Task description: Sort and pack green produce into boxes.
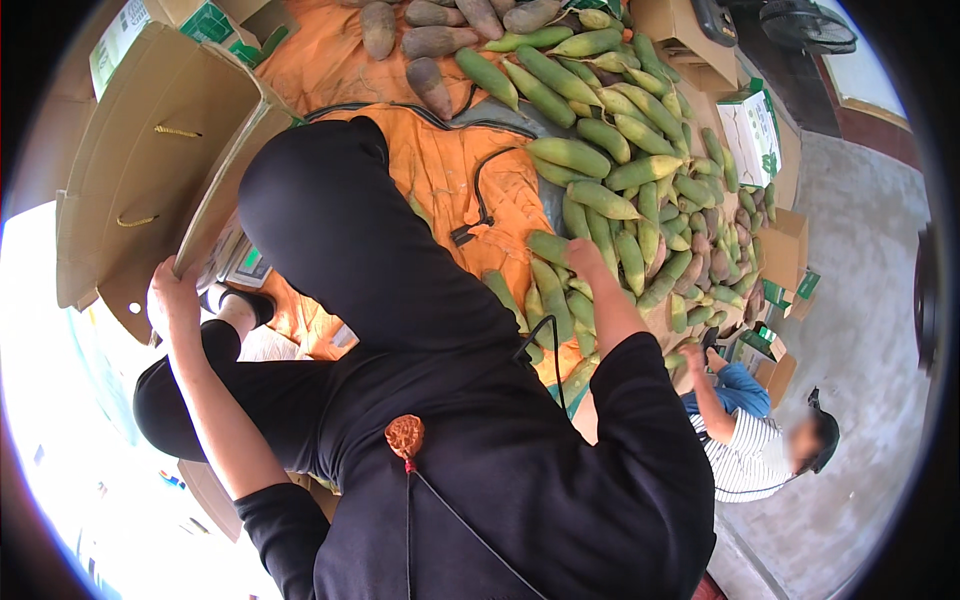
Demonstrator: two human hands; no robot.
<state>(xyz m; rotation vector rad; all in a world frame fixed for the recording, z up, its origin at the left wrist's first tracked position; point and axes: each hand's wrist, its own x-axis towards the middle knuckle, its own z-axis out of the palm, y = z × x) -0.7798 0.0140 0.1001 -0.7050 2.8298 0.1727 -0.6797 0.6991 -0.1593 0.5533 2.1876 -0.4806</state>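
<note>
My left hand (174, 298) is closed on the lower edge of a tall open cardboard box (125, 175), which has yellow cord handles on its side. My right hand (592, 260) is wrapped around the end of a long green radish (546, 246) at the near left edge of a big heap. The other green radishes (570, 155) in the heap lie beyond and around that hand. A digital scale (250, 264) with a lit green display shows partly between the box and my knee; the box and my leg hide the rest.
An orange tarp (440, 170) spreads under the heap, with a black cord (480, 190) on it. Brownish, soil-covered roots (430, 85) lie at the far side. To the right a co-worker (745, 450) in a striped shirt reaches toward the heap, near several cartons (785, 250).
</note>
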